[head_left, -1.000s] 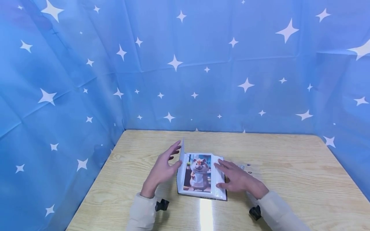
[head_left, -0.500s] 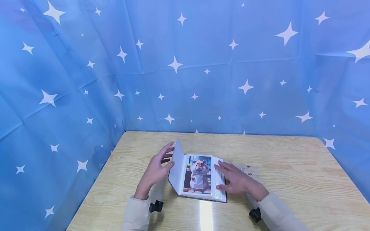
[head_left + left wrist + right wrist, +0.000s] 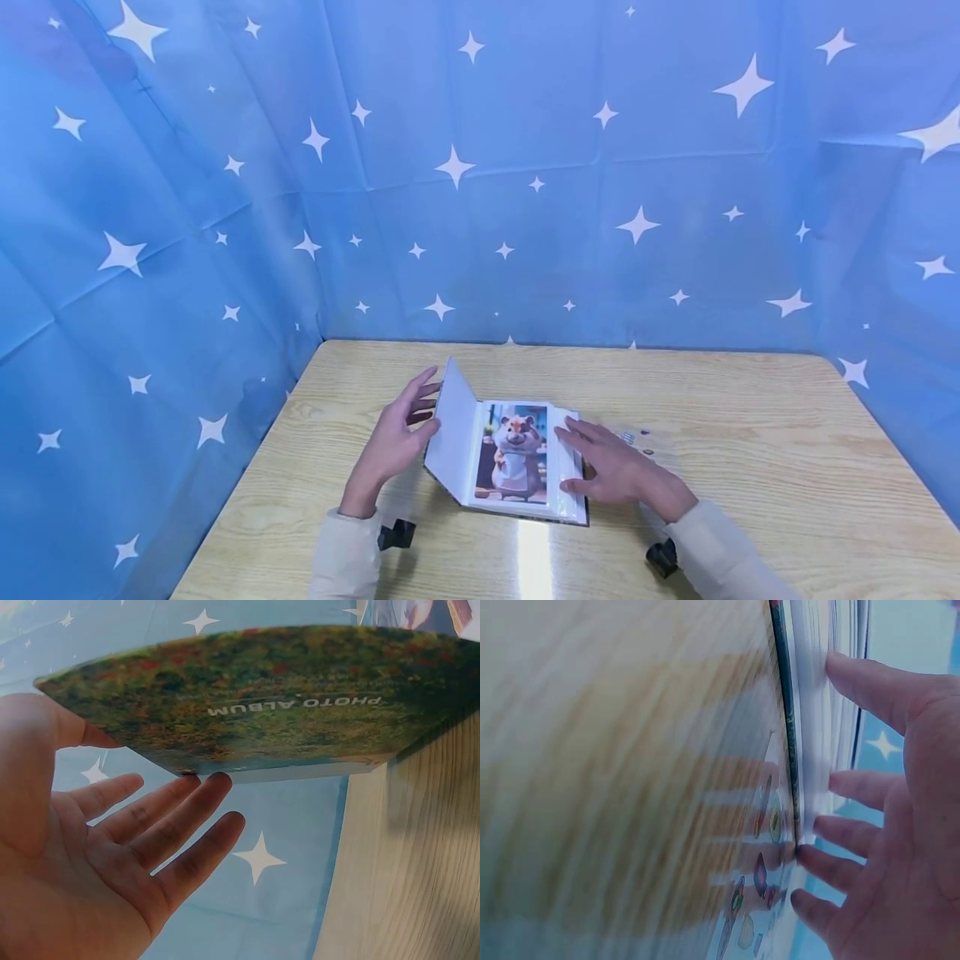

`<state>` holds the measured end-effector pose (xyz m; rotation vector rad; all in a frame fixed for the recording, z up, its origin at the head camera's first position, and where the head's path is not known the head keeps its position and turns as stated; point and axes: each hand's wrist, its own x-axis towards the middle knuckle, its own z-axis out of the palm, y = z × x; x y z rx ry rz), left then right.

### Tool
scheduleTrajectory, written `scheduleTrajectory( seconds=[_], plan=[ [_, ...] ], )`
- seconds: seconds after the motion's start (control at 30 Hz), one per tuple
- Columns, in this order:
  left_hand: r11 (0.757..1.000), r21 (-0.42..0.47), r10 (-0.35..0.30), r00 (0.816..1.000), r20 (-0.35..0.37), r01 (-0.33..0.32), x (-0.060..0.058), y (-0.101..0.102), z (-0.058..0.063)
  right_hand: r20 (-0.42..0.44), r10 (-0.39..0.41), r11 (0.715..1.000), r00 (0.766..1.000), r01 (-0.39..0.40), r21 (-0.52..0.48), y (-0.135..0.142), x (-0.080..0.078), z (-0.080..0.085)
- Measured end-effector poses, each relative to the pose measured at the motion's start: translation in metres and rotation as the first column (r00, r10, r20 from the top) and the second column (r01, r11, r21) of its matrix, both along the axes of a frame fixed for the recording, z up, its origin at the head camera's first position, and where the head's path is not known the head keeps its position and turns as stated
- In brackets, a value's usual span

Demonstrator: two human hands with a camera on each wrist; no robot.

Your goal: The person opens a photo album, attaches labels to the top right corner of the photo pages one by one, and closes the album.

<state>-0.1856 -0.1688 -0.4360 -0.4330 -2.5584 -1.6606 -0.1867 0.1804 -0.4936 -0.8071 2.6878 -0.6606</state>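
Note:
A photo album [image 3: 512, 454] lies on the table with its front cover [image 3: 454, 433] raised at a slant on the left. Its visible page holds a picture [image 3: 513, 452] of a hamster in an apron. My left hand [image 3: 392, 442] is at the cover's outer edge, fingers mostly extended and fingertips touching it. The left wrist view shows the patterned outside of that cover [image 3: 285, 705], lettered "PHOTO ALBUM". My right hand [image 3: 618, 462] rests spread on the album's right edge; in the right wrist view its fingers [image 3: 847, 836] lie along the page edges.
Beside my right hand lies a clear sheet with small gem-like stickers [image 3: 647, 452], partly hidden by the arm. The wooden table [image 3: 765, 450] is backed by a blue star-patterned curtain [image 3: 562, 208]. Black wrist cameras sit on both sleeves.
The cover has tilted further open to the left, showing more of its white inside. My left hand has moved left with it. The right hand stays in place.

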Motion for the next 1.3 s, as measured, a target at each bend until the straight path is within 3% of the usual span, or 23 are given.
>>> scheduleTrajectory(
  seconds=[0.3,1.3],
  plan=[
    [0.999,0.021,0.045,0.999,0.007,-0.045,-0.002,-0.008,-0.002,-0.013,0.011,1.0,1.0,-0.011,0.002,0.0,-0.002,0.0],
    [0.987,-0.047,0.158,0.987,0.018,-0.157,-0.004,-0.032,-0.018,-0.007,0.016,1.0,1.0,-0.016,-0.01,0.001,-0.003,-0.003]
  ],
)
